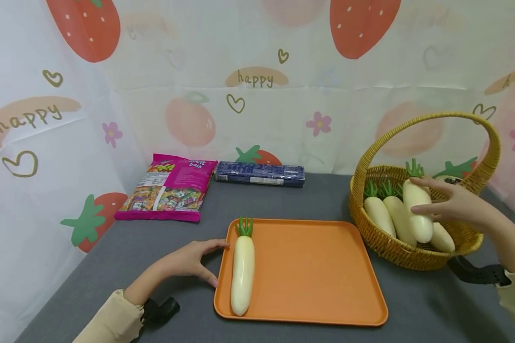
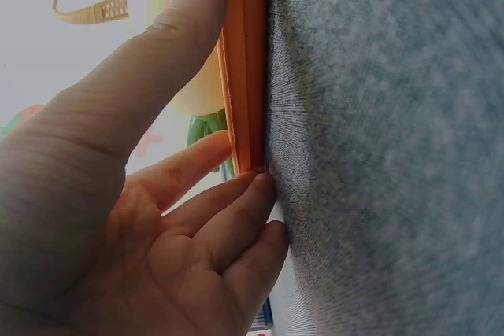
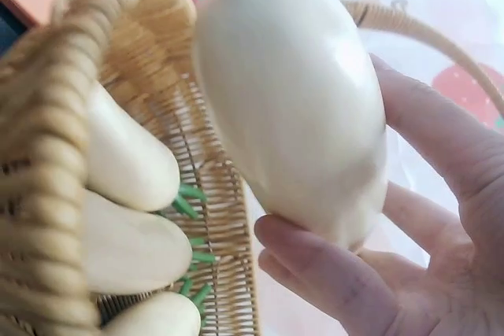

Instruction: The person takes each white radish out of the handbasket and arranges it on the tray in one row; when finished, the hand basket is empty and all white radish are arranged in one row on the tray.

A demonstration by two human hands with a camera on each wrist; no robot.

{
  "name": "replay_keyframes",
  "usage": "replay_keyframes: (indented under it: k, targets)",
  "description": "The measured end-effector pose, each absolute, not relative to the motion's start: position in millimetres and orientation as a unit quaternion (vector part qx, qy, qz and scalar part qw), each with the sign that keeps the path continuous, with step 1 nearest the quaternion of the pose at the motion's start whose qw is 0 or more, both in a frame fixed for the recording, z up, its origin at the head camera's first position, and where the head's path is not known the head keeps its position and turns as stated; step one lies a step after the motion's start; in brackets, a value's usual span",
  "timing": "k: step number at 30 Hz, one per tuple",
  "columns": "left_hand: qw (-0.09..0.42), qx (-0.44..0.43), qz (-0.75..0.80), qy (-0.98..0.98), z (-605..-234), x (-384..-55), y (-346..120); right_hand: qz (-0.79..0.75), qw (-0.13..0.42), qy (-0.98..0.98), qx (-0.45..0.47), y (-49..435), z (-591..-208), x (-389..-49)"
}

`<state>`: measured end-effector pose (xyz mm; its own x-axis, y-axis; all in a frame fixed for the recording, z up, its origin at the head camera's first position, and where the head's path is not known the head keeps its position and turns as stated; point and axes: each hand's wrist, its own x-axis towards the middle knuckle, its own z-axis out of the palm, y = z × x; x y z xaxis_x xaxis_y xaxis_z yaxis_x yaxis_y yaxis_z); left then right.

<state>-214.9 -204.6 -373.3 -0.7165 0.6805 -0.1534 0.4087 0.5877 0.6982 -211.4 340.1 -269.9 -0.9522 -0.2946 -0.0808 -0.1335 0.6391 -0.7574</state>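
My right hand (image 1: 459,202) grips a white radish (image 1: 417,224) with green leaf stubs, between thumb and fingers, at the wicker basket (image 1: 395,252). In the right wrist view, the gripped radish (image 3: 287,92) is tilted above several other white radishes (image 3: 130,249) lying in the basket. At the left edge of the orange tray (image 1: 309,271), my left hand (image 1: 193,259) rests with thumb and fingers spread, touching the rim. The left wrist view has the thumb and fingertips against the tray's side (image 2: 248,60). One white radish (image 1: 242,274) lies lengthwise along the tray's left side, leaves pointing away.
A pink candy bag (image 1: 167,190) lies at the back left, beside a dark blue package (image 1: 259,174). The basket's tall arched handle (image 1: 429,116) rises over the radishes. A printed cloth (image 1: 257,114) hangs behind the grey table (image 1: 171,314).
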Motion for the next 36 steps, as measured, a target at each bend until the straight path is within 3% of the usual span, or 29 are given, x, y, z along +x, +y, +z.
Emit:
replay_keyframes:
  k: [9, 27, 36]
  targets:
    - [0.207, 0.317, 0.328, 0.865, -372.8, -214.6, -203.8, -0.433, 0.082, 0.889, -0.128, 325.2, -273.6, -196.5]
    - [0.203, 0.326, 0.335, 0.860, -375.3, -215.6, -205.1, -0.526, 0.105, 0.831, -0.146, 293.7, -290.0, -165.4]
    - [0.210, 0.315, 0.318, 0.869, -374.3, -216.0, -205.7, -0.513, 0.093, 0.831, -0.194, 277.5, -288.5, -151.6]
